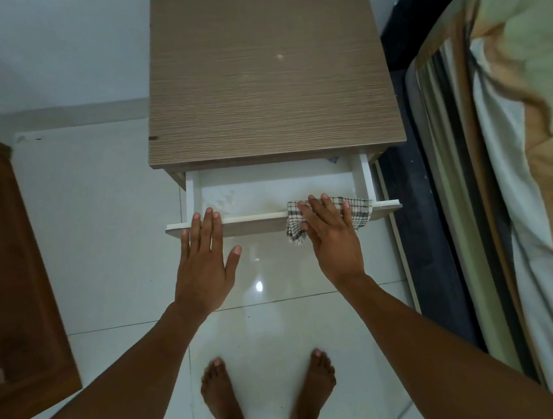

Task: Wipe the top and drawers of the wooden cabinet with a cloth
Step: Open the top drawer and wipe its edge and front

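The wooden cabinet [267,83] stands in front of me, its brown grained top bare. Its top drawer [258,216] is pulled partway out, showing a white inside. A checked black-and-white cloth [358,212] hangs over the drawer's front edge at the right. My right hand [331,234] lies flat on the cloth with straight fingers, pressing it against the edge. My left hand [204,255] rests with straight fingers on the same front edge at the left, holding nothing.
A bed [519,147] with a striped and green cover runs along the right, close to the cabinet. A dark wooden piece of furniture [3,275] stands at the left. My bare feet [269,403] are on the glossy white tiled floor below the drawer.
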